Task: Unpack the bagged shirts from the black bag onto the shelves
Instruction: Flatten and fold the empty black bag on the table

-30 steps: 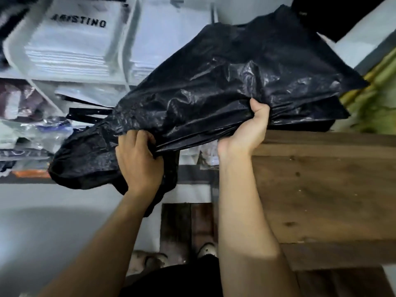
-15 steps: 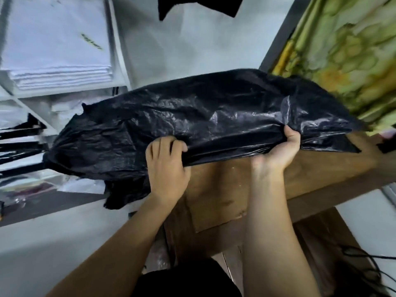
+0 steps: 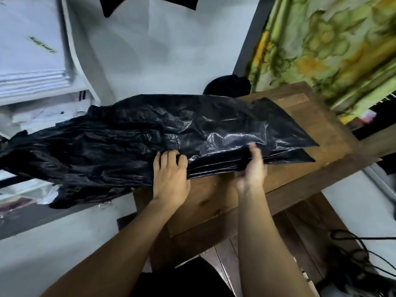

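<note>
The crumpled black bag (image 3: pixel 150 142) lies stretched across the wooden table (image 3: pixel 321 129), and its left half hangs past the table's left edge. My left hand (image 3: pixel 170 174) grips the bag's near edge, fingers curled over the plastic. My right hand (image 3: pixel 252 168) is blurred; it holds the folded near edge further right, thumb on top. No shirt shows outside the bag. The white shelves (image 3: pixel 85 61) stand at the left, carrying a stack of bagged white shirts (image 3: pixel 32 67) and more packets (image 3: pixel 42 114) one level down.
A green floral curtain (image 3: pixel 332 46) hangs at the right behind the table. A dark cloth bundle (image 3: pixel 227 85) sits at the table's far edge. Black cables (image 3: pixel 353 254) lie on the floor at the lower right. A black garment (image 3: pixel 150 4) hangs on the white wall.
The bag has come down from mid-air to lie flat on the table. Both hands moved right and down with it, and my view swung towards the table and curtain.
</note>
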